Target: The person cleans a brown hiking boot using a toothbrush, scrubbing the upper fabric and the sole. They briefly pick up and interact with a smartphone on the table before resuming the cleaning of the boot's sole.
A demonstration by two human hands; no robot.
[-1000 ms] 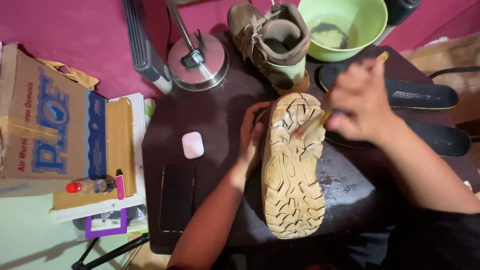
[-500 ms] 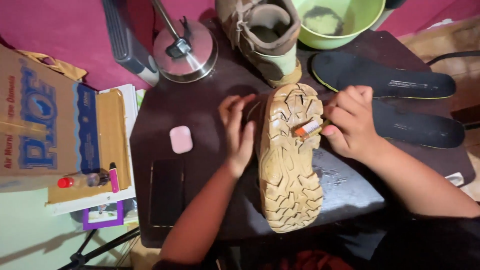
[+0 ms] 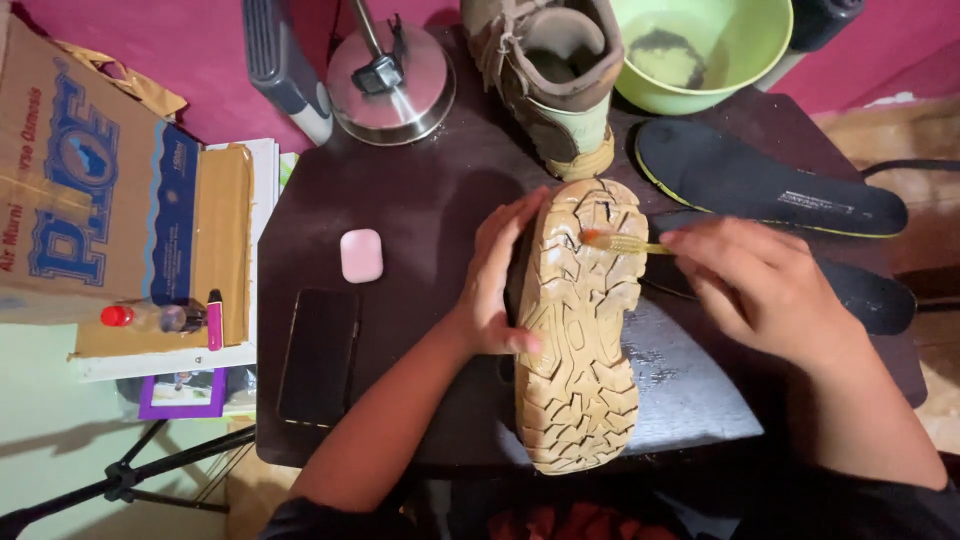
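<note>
A tan boot (image 3: 585,330) lies sole-up on the dark table (image 3: 400,210), its lugged tread facing me. My left hand (image 3: 495,275) grips the boot's left side and steadies it. My right hand (image 3: 765,285) holds a small yellow toothbrush (image 3: 622,242), whose orange bristles rest on the tread near the heel end. The matching second boot (image 3: 550,70) stands upright at the table's far edge.
A green bowl (image 3: 745,50) sits at the back right. Two black insoles (image 3: 770,180) lie to the right. A pink earbud case (image 3: 361,255) and a black phone (image 3: 318,355) lie left of the boot. A metal lamp base (image 3: 390,70) stands behind; a cardboard box (image 3: 100,190) is far left.
The brush has shifted across the sole's upper tread toward the left, and my right hand has dropped a little lower. My view has also shifted slightly.
</note>
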